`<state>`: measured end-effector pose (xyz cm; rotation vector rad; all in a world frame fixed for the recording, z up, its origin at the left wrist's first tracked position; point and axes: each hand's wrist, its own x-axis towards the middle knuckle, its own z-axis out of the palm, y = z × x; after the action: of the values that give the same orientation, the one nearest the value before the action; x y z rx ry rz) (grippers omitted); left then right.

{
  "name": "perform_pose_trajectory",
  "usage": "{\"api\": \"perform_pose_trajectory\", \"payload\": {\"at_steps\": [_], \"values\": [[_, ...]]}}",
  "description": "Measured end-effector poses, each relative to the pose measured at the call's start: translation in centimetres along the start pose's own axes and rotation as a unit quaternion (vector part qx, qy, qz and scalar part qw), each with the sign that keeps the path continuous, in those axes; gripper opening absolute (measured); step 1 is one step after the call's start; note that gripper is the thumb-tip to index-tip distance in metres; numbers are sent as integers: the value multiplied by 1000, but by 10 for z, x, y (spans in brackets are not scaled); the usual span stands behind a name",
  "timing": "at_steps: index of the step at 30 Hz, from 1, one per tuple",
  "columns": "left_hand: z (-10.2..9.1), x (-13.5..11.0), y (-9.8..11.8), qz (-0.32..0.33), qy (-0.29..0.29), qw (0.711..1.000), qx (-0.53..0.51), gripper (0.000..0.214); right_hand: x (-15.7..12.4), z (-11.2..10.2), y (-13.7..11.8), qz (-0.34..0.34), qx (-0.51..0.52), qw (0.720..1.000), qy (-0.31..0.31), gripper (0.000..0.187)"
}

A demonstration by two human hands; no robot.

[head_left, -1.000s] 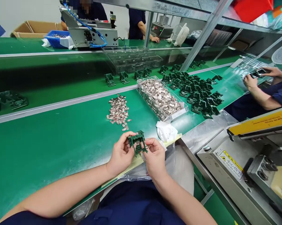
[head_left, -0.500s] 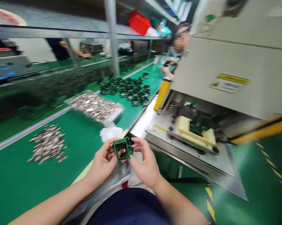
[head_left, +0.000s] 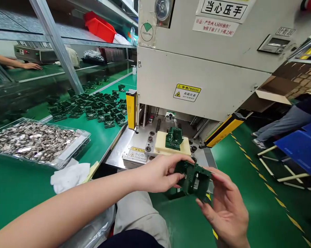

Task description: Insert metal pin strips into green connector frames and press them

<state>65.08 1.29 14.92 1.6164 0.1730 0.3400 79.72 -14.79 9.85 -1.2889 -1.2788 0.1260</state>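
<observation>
1. A worker's left hand (head_left: 162, 174) and right hand (head_left: 226, 206) together gripped a green plastic frame (head_left: 194, 178), held in the air just before the press machine (head_left: 202, 58).
2. A second green part (head_left: 174, 137) already sat on the cream fixture block (head_left: 172, 146).
3. The held frame appeared not yet loaded; many green parts (head_left: 93, 108) waited on the bench (head_left: 13, 186) beside a tray of metal clips (head_left: 33, 139).

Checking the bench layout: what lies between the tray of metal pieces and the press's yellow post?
In the head view, a heap of green parts on the green table lies between the tray and the yellow post.
</observation>
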Motion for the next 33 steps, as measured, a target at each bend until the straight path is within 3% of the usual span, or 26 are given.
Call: {"api": "perform_pose_trajectory", "payload": {"at_steps": [4, 7, 9, 11, 13, 16, 18, 21, 25, 29, 31, 33], "values": [[2, 10, -2, -4, -17, 1000, -18, 47, 6, 0, 1, 15, 9, 1000, 20, 61], [-9, 11, 2, 18, -14, 998, 61, 49, 11, -4, 6, 37, 14, 999, 35, 62], [-23, 16, 5, 78, 51, 984, 155, 54, 17, -10, 11, 60, 7, 996, 61, 61], [-42, 27, 5, 130, 152, 949, 242, 65, 27, -18, 19, 68, -1, 992, 106, 57], [-59, 43, -1, 109, 205, 929, 289, 78, 42, -26, 29, 59, -7, 986, 154, 53], [-72, 63, -9, 22, 166, 949, 266, 80, 70, -32, 44, 35, -16, 983, 179, 52], [-76, 64, -8, 33, 162, 962, 218, 71, 89, -28, 49, 38, -23, 988, 151, 52], [-82, 34, 1, 83, 222, 960, 148, 64, 112, -13, 50, 47, -32, 996, 62, 52], [-105, -52, -2, 44, 264, 956, 124, 55, 133, 10, 49, 42, -91, 991, -85, 53], [-123, -132, -38, -71, 245, 957, 140, 53, 145, 23, 55, 60, -115, 976, -176, 51], [-124, -151, -58, -111, 210, 961, 144, 50, 144, 25, 59, 64, -110, 974, -186, 53], [-120, -156, -72, -133, 182, 965, 138, 48, 136, 21, 62, 64, -137, 972, -182, 60]]}}
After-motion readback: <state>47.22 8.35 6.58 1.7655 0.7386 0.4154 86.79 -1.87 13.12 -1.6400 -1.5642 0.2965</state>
